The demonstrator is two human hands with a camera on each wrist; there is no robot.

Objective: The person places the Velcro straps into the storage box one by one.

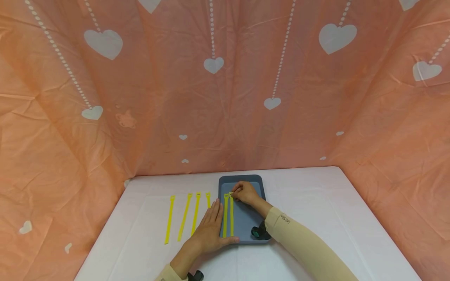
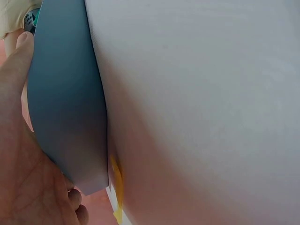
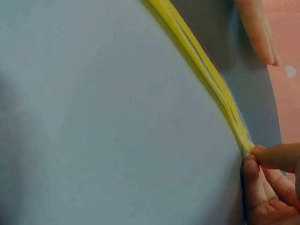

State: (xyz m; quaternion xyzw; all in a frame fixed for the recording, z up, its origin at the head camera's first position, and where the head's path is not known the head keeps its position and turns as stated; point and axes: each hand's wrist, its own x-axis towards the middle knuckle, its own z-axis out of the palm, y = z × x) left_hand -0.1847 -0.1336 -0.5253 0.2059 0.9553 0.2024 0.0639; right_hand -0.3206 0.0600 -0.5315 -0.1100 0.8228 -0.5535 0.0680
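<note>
A grey-blue tray (image 1: 246, 222) lies on the white table, with two yellow cable straps side by side along its left part. The right hand (image 1: 245, 193) pinches the slotted head of the right-hand strap (image 1: 231, 218) between thumb and fingertips, shown closely in the right wrist view on the strap (image 3: 197, 61). Just left of it lies the other strap (image 1: 225, 218). The left hand (image 1: 208, 232) rests along the tray's left side, fingers straight and thumb at the front rim. In the left wrist view, the tray's outer wall (image 2: 68, 93) stands beside the palm.
Several more yellow straps (image 1: 169, 222) lie in a row on the table (image 1: 140, 222) left of the tray; the left hand partly covers the nearest ones. Orange cloth (image 1: 228, 128) with white hearts hangs behind and at both sides. Each wrist wears a small black camera (image 1: 260, 231).
</note>
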